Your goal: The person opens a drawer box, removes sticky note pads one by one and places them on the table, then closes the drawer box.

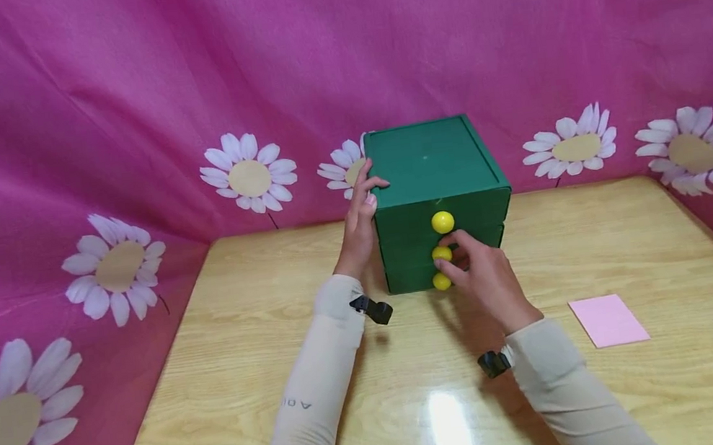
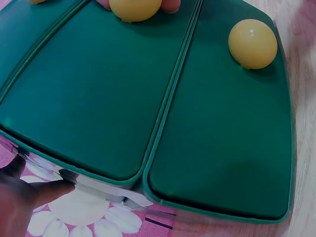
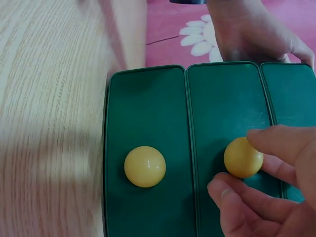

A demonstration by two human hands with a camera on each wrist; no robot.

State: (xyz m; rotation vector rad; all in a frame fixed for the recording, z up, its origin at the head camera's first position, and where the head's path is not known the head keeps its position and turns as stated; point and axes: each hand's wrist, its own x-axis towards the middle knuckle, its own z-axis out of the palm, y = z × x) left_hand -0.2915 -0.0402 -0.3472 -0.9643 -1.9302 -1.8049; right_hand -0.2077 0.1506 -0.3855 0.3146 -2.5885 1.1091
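A green drawer box [image 1: 428,160] with three drawers stands at the back of the table, each drawer front bearing a round yellow knob. My left hand [image 1: 360,226] rests against the box's left side, with fingertips over the top edge. At the middle drawer, my right hand [image 1: 486,274] pinches the middle knob [image 3: 243,157] between thumb and fingers. The top knob [image 1: 443,222] sits just above that hand, and the bottom knob [image 3: 144,166] just below it. All drawer fronts look flush with the box.
A pink square of paper [image 1: 609,321] lies on the wooden table [image 1: 217,382], right of my right hand. Behind the box hangs a pink cloth [image 1: 338,50] printed with white daisies; it also borders the table's left and right sides.
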